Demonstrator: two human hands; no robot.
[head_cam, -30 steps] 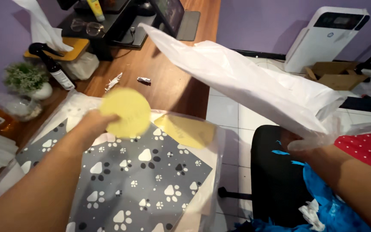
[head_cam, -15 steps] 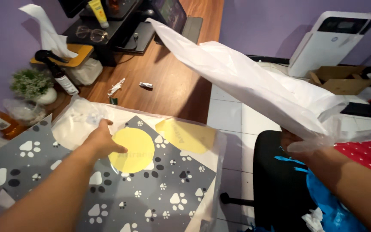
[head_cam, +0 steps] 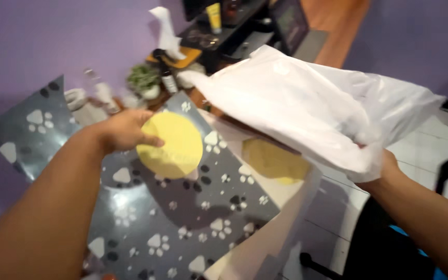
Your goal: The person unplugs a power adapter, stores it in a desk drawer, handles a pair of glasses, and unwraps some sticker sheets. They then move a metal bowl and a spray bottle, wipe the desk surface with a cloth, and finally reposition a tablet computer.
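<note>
Yellow disc, round and flat, sat pinched at its nine o'clock edge in the left hand, thumb across the disc's face and the fingers curled behind it, so the hand was closed on the edge rather than spread. The disc hung just above a grey sheet with white and black paw prints, which lay spread over the table and ran from about seven o'clock up toward the middle of the scene. At eleven o'clock from the disc stood a small potted plant and a dark bottle, both blurred, with a black shelf unit behind them at twelve.

To the disc's three o'clock a second yellow round lay on pale paper, partly shadowed. Over it billowed a big white plastic bag, stretching from the centre out toward two o'clock. The right hand gripped the bag's lower edge at four o'clock; the plastic covered the fingers, so I couldn't tell how tightly they closed, only that the bag hung from that hand.
</note>
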